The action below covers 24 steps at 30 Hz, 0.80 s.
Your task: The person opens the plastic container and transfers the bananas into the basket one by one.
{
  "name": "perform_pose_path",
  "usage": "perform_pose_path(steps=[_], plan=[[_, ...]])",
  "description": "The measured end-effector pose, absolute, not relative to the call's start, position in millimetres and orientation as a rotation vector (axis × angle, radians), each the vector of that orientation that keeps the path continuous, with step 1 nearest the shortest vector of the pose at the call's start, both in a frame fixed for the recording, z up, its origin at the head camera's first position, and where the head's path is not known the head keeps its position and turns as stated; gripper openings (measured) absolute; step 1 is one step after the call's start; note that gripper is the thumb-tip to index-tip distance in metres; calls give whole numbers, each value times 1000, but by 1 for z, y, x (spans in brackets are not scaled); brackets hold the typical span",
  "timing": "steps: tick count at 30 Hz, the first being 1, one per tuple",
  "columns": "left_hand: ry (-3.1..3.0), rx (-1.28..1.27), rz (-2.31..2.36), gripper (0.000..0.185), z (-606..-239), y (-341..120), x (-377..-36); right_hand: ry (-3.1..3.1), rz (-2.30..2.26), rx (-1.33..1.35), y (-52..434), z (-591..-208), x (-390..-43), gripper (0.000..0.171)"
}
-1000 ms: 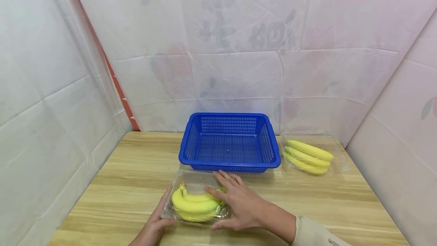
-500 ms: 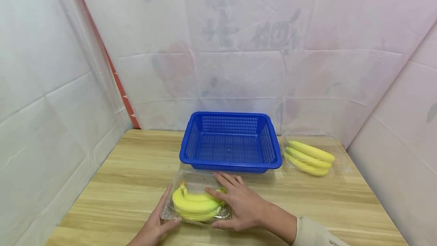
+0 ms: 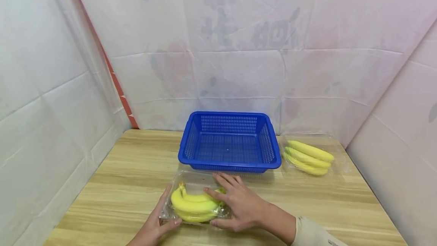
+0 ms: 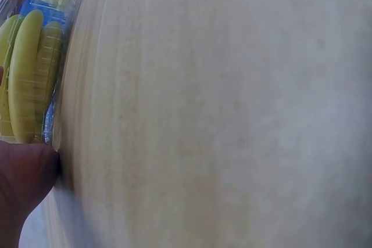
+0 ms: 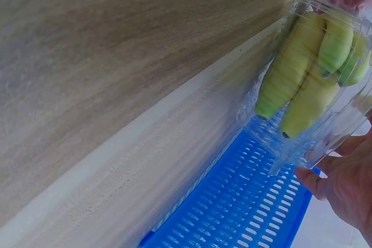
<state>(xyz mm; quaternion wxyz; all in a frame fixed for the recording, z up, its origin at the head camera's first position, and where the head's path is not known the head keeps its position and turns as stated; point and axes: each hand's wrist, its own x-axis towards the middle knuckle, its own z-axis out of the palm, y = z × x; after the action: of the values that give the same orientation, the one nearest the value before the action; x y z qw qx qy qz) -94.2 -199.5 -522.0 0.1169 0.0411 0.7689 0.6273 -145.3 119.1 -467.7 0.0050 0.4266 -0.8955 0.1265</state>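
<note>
Head camera: above, facing forward and down — wrist cameras: low, close, both catching the clear box.

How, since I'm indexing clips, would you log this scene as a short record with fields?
left hand: holds the left end of a clear rectangular plastic box
right hand: fingers spread over the box's right end
box contents: curved yellow bananas
beyond box: blue rectangular perforated plastic basket
right of basket: more yellow bananas in another clear plastic pack
surface: light wood-grain table
</note>
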Motion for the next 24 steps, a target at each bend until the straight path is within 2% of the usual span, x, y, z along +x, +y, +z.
perform_pose_path(steps=[14,24], plan=[[2259,234,1872,107,-521,-202,-93,-2847,493,1311,118,-464,-148,83],[2247,218,1848,107,-520,-202,-94,-2851,554,1313,118,-461,-150,80]])
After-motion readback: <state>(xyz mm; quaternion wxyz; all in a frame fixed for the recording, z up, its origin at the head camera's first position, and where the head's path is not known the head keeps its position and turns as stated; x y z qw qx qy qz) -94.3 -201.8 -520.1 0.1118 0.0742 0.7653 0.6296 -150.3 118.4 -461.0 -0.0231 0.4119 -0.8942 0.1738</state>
